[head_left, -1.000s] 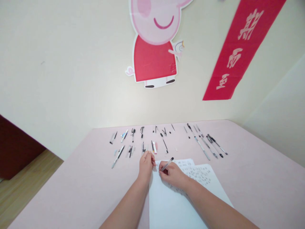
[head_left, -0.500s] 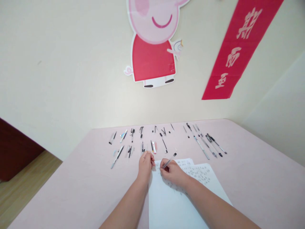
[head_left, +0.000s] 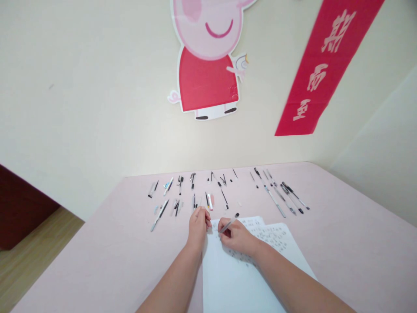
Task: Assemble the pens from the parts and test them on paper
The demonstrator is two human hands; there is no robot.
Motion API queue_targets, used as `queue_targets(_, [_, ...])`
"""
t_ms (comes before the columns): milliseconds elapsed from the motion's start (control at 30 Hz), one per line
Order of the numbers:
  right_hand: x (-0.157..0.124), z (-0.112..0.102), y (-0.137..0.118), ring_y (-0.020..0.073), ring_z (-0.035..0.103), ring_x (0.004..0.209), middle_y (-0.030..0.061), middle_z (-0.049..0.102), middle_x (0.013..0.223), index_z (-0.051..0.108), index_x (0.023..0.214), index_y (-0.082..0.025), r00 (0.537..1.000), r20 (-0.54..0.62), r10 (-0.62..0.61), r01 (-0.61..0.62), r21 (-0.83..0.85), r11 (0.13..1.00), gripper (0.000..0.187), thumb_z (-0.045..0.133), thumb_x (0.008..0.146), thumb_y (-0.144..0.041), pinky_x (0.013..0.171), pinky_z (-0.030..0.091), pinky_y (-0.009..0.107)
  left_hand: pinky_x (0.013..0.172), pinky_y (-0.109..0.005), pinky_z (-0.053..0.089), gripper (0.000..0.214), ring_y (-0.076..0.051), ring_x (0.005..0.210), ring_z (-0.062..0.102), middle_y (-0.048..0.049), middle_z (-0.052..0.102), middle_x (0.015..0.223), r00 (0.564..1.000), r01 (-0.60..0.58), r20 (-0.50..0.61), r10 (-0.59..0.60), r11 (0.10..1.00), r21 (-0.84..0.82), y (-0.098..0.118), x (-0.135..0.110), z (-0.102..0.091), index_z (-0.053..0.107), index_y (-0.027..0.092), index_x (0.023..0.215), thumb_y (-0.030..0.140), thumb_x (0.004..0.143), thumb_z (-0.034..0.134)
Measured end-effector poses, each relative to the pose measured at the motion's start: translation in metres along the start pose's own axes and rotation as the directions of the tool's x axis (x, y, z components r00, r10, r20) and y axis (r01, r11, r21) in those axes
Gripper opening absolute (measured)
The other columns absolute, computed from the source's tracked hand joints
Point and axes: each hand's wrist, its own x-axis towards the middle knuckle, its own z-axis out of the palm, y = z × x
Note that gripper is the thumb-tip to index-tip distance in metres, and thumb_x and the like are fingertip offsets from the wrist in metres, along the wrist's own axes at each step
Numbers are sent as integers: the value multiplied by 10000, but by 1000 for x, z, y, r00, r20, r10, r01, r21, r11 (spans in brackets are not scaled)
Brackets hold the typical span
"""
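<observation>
My right hand [head_left: 236, 234] is closed in a writing grip around a clear pen [head_left: 230, 222] with a dark end pointing up and away. Its tip is down at the upper left of white paper [head_left: 241, 284], close under the fingers. Rows of small dark handwriting cover the upper part of the sheets, which overlap slightly. At the paper's left edge rests my left hand [head_left: 198, 224], fingers curled inward. Whatever those fingers hold, if anything, is hidden. Just beyond it lie a white and pink pen [head_left: 210, 201] and a dark slim refill [head_left: 206, 199].
Several pens [head_left: 282, 195], caps and refills lie in groups along the back of the pink table [head_left: 107, 261]. A pale wall with a cartoon pig cutout [head_left: 208, 80] and a red banner [head_left: 314, 80] rises behind. Wooden floor [head_left: 31, 248] shows at lower left.
The pen in my right hand has tilted slightly, its upper end now a little lower and further left. The whole view has shifted slightly. My left hand stays at the paper's edge.
</observation>
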Motion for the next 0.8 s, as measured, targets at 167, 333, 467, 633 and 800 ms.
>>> queue_targets(167, [0, -1, -2, 77, 408, 492, -56, 445, 546, 553, 679, -167, 1000, -1, -11, 11, -33, 999, 158, 465, 600, -62, 497, 308, 181, 388, -182, 262, 197, -80, 365, 398, 47, 447, 394, 1000, 2, 4, -2, 1000, 2, -1, 1, 0, 470, 189, 526, 291, 689, 430])
queue_targets(333, [0, -2, -5, 79, 401, 488, -54, 446, 534, 558, 660, -167, 1000, 0, -13, 13, -44, 999, 155, 467, 598, -58, 500, 312, 183, 390, -182, 267, 194, -83, 364, 400, 45, 452, 389, 1000, 2, -3, -2, 1000, 12, -2, 1, 0, 472, 188, 530, 294, 687, 435])
queue_targets(467, [0, -1, -3, 80, 408, 492, -55, 448, 543, 558, 675, -170, 1000, 0, -10, 10, -32, 999, 158, 465, 608, -61, 495, 310, 178, 390, -182, 270, 197, -83, 363, 400, 43, 451, 389, 1000, 8, -7, -8, 1000, 11, 1, -1, 0, 475, 188, 528, 294, 689, 435])
queue_targets(633, [0, 1, 0, 80, 406, 499, -57, 442, 547, 548, 667, -172, 1000, -18, -11, 10, -52, 999, 163, 456, 597, -57, 498, 307, 179, 390, -184, 271, 191, -85, 364, 401, 44, 450, 394, 1000, 13, -19, -13, 1000, 4, 5, -3, 1, 473, 191, 519, 291, 679, 441])
queue_targets(800, [0, 0, 0, 77, 407, 493, -61, 438, 539, 545, 669, -173, 1000, 2, -3, 3, -38, 999, 173, 452, 587, -52, 496, 311, 176, 386, -180, 263, 196, -84, 359, 395, 48, 447, 387, 1000, 10, -11, -10, 1000, 7, 1, -1, 0, 475, 191, 521, 302, 679, 442])
